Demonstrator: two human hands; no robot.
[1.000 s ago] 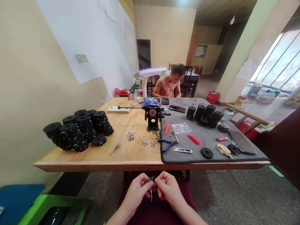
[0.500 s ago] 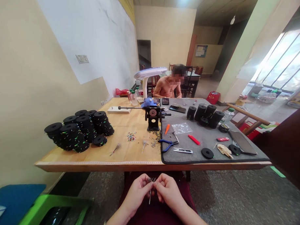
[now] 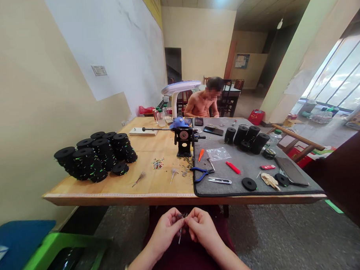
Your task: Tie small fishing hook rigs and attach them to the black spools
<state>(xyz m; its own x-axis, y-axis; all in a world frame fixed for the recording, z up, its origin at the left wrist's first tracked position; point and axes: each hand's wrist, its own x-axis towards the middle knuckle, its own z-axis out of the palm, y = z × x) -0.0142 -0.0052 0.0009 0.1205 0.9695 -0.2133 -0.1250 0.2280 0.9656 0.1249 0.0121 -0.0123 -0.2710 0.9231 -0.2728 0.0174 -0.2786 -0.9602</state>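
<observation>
Spools (image 3: 95,158): black, green flecks
Mat (image 3: 252,164): grey
Table (image 3: 146,183): light wood
Pliers (image 3: 200,173): blue handles
Lamp (image 3: 180,87): white, blue base
Stool (image 3: 54,249): green

Left hand (image 3: 165,230) and right hand (image 3: 201,228) low over lap, fingertips pinched together, knuckles nearly touching.

Cream walls (image 3: 26,116), wooden table (image 3: 152,183), bright windows (image 3: 337,82)

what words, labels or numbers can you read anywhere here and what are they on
None can be read.
Wall plate: print too small.
Notice board on the far wall: blurred.
Red packet on the grey mat: marks too small.
Left hand and right hand pinch a small thin piece: no text.
</observation>
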